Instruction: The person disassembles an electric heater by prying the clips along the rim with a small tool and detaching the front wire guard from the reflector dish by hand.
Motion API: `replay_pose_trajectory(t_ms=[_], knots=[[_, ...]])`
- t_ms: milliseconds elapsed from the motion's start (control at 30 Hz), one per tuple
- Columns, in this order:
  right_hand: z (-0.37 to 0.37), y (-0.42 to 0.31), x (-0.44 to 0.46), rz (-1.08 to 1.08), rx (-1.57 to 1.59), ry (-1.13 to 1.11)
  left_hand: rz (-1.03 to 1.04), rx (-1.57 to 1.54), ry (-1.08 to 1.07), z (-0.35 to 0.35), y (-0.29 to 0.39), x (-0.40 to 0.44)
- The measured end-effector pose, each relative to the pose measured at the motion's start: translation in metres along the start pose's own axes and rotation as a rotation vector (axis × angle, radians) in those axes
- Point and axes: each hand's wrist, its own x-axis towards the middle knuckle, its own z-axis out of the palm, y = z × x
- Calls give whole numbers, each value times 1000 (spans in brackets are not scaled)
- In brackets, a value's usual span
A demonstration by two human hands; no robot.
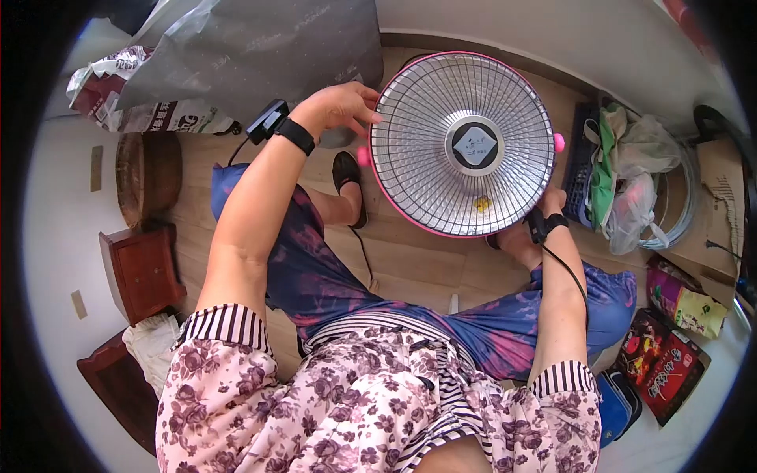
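Observation:
A round fan-shaped heater (426,102) with a pink rim, a black wire grille and a silver reflector faces up toward the camera. At its upper left edge is my left hand (347,106), fingers apart and fingertips at the rim; nothing shows in its palm. My right hand (553,200) is by the lower right rim, its fingers mostly hidden behind the heater. Pink knobs stick out on both sides of the heater. Black straps with small devices and cables are on both wrists.
A large grey covered object (260,63) stands at upper left, beside printed bags (165,117). Wooden furniture (142,268) lines the left. On the right are a dark basket (580,165), plastic bags (643,150), cardboard (714,213) and a red package (662,366). The wall runs behind the heater.

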Motion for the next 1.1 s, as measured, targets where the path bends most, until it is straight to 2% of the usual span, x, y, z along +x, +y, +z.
replay_pose_trajectory(t_ms=[33, 167, 200, 267, 333, 367, 400, 467, 533, 567, 667, 700, 733, 867, 1000, 1100], knots=[[-9, -13, -16, -112, 21, 12, 9, 1, 2, -3, -2, 3], [-9, -42, -11, -68, 253, -101, -30, -156, -47, 10, 20, -8], [-17, -56, -27, -27, 320, -148, -10, -163, 6, 20, 23, -8], [-19, -74, -57, -80, 612, -213, 41, -172, 103, 36, 22, -9], [-25, -109, -80, 9, 673, -380, 112, 84, 161, 45, 13, -1], [-26, -119, -87, -43, 688, -522, 158, 99, 148, 58, 21, -8], [-27, -123, -92, -101, 697, -670, 277, 89, 241, 67, 15, -1], [-22, -125, -96, -284, 569, -645, 214, 7, 238, 70, 18, 1], [-24, -128, -105, -271, 641, -709, 228, -10, 189, 74, 27, -7], [-29, -127, -109, -293, 575, -712, 230, -19, 168, 75, 29, -11], [-26, -118, -81, -465, 436, -505, 228, -52, 227, 75, 23, -11], [-32, -128, -87, -449, 562, -416, 238, -25, 230, 70, 19, -7], [-43, -139, -77, -497, 647, -432, 233, -14, 254, 72, 21, -8], [-112, -220, -103, -789, 963, -406, 214, -48, 280, 77, 23, -18], [-148, -248, -123, -998, 990, -447, 204, -159, 256, 79, 19, -19], [-134, -238, -143, -956, 991, -491, 261, -235, 226, 77, 13, -11]])
